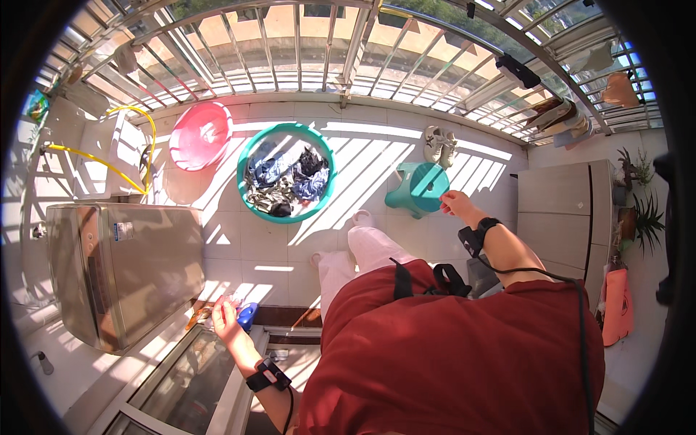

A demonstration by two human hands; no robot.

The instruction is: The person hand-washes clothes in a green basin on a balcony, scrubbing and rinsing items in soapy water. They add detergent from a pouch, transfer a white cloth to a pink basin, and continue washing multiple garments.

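My left hand point(226, 320) hangs at the lower left with its fingers loosely bent and apart, and nothing shows in it. Close beside it are a blue bottle-like item point(248, 316) and some small orange and clear items that I cannot make out. On the right, my right hand point(458, 204) is held out above the tiled floor, its fingers loosely curled and seemingly empty. It appears near the edge of a teal plastic stool point(425, 184). Ahead of my feet stands a round teal basin point(332, 165) with dark, blue and patterned clothes point(279, 172) inside.
A beige washing machine point(145, 268) stands left, near a pink basin point(190, 141) and a yellow hose point(153, 138). White shoes point(439, 145) sit behind the stool. A beige cabinet point(552, 210) and potted plants point(645, 217) are right. Railings point(297, 51) line the far side.
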